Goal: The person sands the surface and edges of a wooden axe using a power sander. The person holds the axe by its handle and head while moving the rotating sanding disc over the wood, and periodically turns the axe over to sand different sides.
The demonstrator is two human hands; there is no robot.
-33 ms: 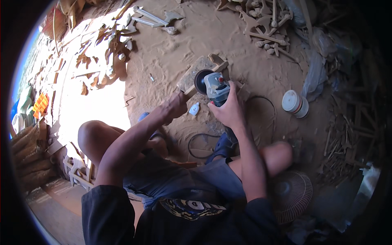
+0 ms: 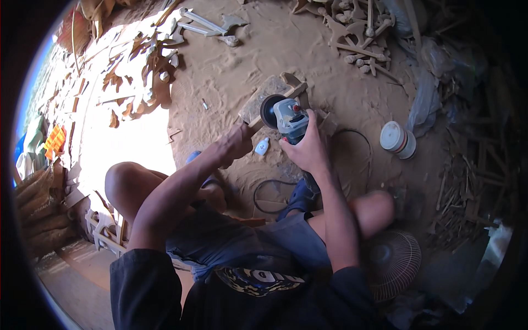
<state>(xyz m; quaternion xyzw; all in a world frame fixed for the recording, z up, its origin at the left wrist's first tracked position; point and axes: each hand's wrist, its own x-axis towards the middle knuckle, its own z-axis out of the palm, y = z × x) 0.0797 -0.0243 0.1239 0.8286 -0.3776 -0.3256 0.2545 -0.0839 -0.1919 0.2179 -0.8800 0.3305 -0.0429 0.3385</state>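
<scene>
My right hand (image 2: 311,144) is wrapped round the body of an angle grinder (image 2: 292,116) with a blue-grey head and a red button. Its dark round disc (image 2: 269,111) rests against or just over a narrow strip of wood (image 2: 296,91). The near end of that strip is closed in my left hand (image 2: 236,144). Beneath the strip lies a flat, dusty block (image 2: 269,88) on the ground. A small white bottle-shaped piece (image 2: 262,146) lies between my hands. The contact between disc and wood is partly hidden by the grinder.
A black cord (image 2: 258,192) loops near my feet. A white tub (image 2: 392,136) stands to the right, with a round fan guard (image 2: 393,264) by my right knee. Carved wooden pieces (image 2: 360,41) are heaped at the far right, others (image 2: 151,66) in sunlight at the left. Sawdust covers the floor.
The grinder and its disc have shifted very slightly left along the wood strip. My left hand and the strip look unmoved.
</scene>
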